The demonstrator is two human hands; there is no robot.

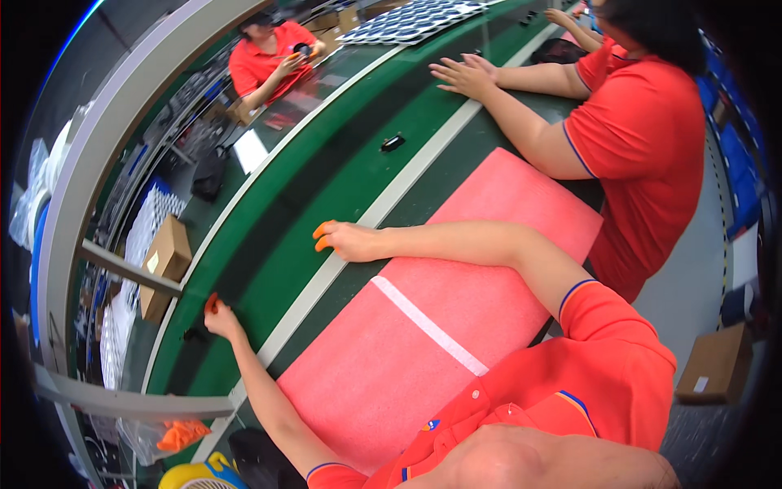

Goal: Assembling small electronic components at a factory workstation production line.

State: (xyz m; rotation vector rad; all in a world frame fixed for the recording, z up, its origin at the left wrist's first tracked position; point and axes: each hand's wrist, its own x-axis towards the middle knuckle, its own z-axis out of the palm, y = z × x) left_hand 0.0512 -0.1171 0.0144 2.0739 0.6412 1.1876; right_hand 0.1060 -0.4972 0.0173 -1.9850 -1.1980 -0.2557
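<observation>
Over the green conveyor belt point(269, 281), my left hand point(221, 320) reaches out with orange finger covers on its tips. Its fingers look extended, with nothing visible in them. A small black part point(192, 334) lies on the belt just beside that hand, apart from the fingers. My right hand point(352, 242) hovers at the belt's pale near rail, palm down. Its orange-covered fingertips are apart, and I see nothing between them. Farther up the belt lies another small black part point(392, 143) with a shiny top.
A pink foam sheet point(489, 236) with a white strip point(428, 324) covers the bench before me. To the right, a co-worker point(643, 155) in red holds both hands over the belt. Across it, another person point(277, 65) handles a dark round part. A cardboard box point(165, 265) stands beyond the far rail.
</observation>
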